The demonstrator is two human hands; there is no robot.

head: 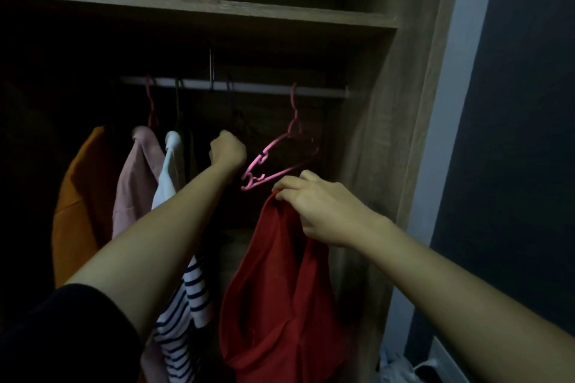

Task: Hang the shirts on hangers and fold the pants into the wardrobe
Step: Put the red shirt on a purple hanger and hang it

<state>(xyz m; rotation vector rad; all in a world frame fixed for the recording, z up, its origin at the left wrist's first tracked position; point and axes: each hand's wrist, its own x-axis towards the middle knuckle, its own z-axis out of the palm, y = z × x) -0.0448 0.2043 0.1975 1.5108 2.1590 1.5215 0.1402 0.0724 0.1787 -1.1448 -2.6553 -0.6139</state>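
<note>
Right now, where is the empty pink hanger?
In the head view the pink hanger hangs near the right end of the rod, right of the left hand and above the right hand pinching the red shirt.

A dark blue wall fills the 3 o'clock side, edged by a pale trim strip, with a whitish bundle at 5 o'clock.

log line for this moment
left hand: curled below rail, hold unclear | right hand: pinches red garment | pink hanger: empty, on rail
</note>
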